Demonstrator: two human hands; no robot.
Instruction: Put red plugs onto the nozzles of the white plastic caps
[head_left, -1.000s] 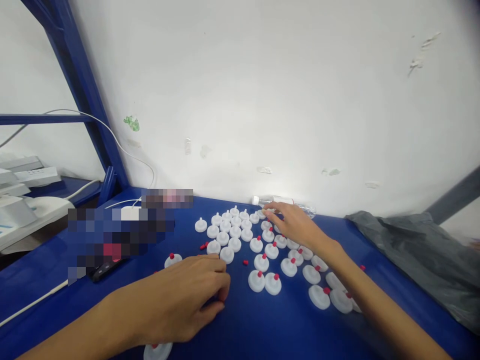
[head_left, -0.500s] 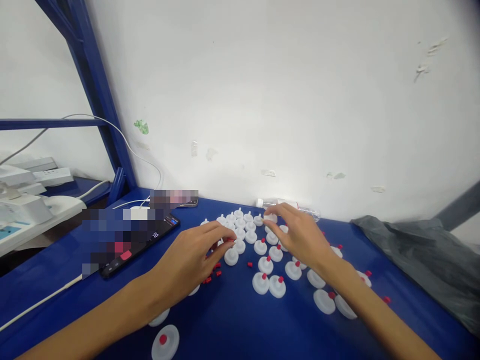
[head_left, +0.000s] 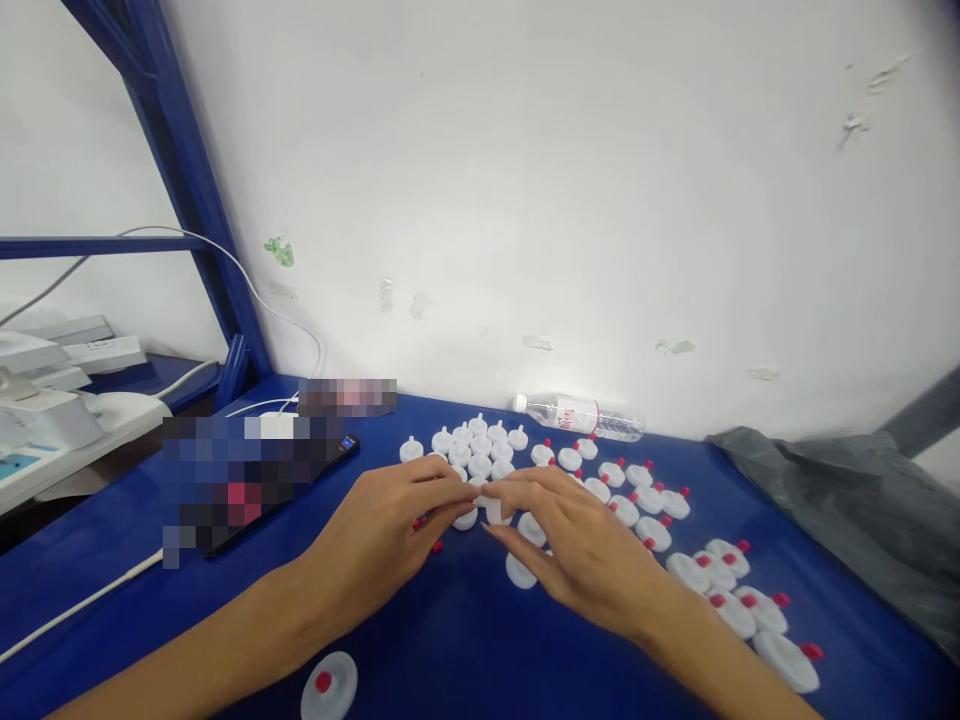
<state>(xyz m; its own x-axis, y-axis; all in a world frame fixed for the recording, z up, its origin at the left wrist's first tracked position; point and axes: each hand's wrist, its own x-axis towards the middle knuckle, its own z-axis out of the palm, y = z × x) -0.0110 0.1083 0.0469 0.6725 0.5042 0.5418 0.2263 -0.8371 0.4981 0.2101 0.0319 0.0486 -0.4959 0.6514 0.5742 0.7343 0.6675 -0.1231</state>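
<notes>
Many white disc-shaped caps lie on the blue table [head_left: 487,640]. A cluster of plain caps [head_left: 474,450] sits at the back, and caps with red plugs [head_left: 646,502] trail off to the right. My left hand [head_left: 386,530] and my right hand [head_left: 581,545] meet fingertip to fingertip in the middle. My right fingers pinch a white cap [head_left: 493,512]. My left fingers are pressed together against it, and what they hold is hidden. Loose red plugs [head_left: 421,522] show under my left fingers. One plugged cap [head_left: 328,688] lies near my left forearm.
A clear water bottle [head_left: 579,415] lies against the white wall. A dark phone [head_left: 315,470] and a white cable [head_left: 75,605] are at the left, beside a blue frame post [head_left: 187,190] and white boxes [head_left: 52,400]. A grey plastic bag [head_left: 847,510] covers the right side.
My right hand drew back from the far caps to the middle. My left hand moved forward and right, and the two now meet over a white cap.
</notes>
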